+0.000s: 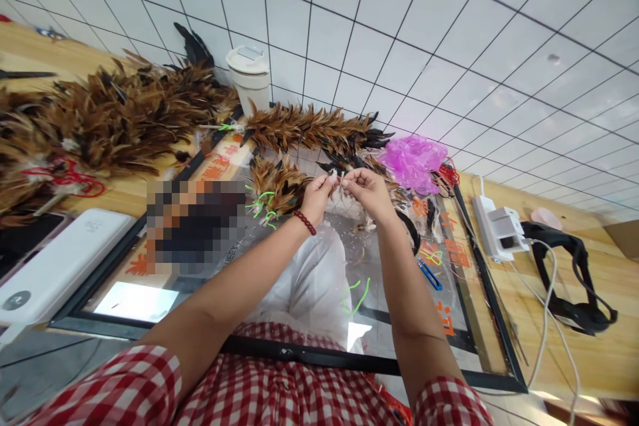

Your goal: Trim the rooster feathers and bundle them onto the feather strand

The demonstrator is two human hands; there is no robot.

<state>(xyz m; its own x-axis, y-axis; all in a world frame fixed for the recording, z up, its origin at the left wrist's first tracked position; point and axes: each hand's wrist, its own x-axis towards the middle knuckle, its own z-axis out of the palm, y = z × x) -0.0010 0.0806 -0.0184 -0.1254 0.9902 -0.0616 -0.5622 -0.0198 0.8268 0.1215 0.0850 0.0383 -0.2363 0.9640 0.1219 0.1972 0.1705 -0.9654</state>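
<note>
White tiles (319, 6) rose behind the cream tumbler (248, 73), right of which one feather duster (309, 128) looked finished while, lower down, the left hand (318, 196) and right hand (370, 193) pinched pale feather wisps (333, 174), apparently unfinished.

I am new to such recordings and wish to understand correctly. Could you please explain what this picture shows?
There is no machine: these are a person's own left hand and right hand, seen from a camera worn on the head, looking forward and down. Below them is a black-framed glass panel. On it lie a brown feather bundle and a blue tool; a white cup stands near the wall. The left fingertips pinch a small pale piece; what the right ones do is hard to tell.
</note>
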